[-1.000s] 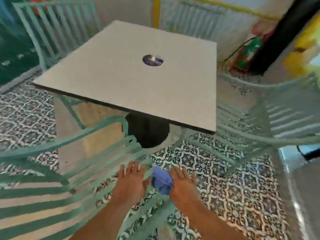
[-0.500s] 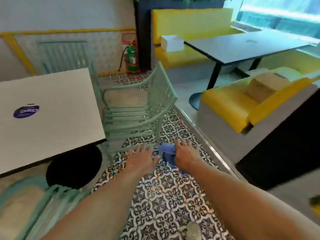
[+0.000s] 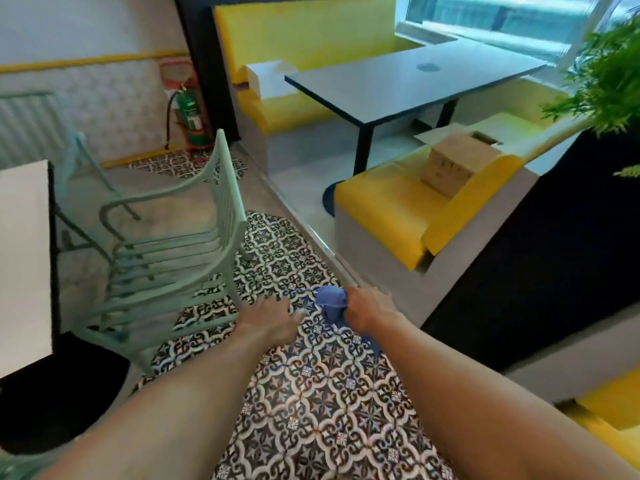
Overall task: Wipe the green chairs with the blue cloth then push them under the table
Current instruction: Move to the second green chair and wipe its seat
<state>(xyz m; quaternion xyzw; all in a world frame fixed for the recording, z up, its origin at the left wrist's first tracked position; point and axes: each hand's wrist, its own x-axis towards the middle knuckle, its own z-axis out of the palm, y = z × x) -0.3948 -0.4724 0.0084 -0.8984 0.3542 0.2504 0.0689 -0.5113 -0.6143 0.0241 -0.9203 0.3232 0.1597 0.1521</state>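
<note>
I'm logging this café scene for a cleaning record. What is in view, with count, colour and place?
chair: 1, green, left, beside the white table
white table: 1, left edge
dark table: 1, grey, centre back
benches: 2, yellow, either side of the dark table
cardboard box: 1, brown, on the near bench
white box: 1, on the far bench
extinguisher: 1, green, by the back wall
plant: 1, green, right
cloth: 1, blue, in the right hand
hands: left hand open and empty, right hand gripping the cloth
</note>
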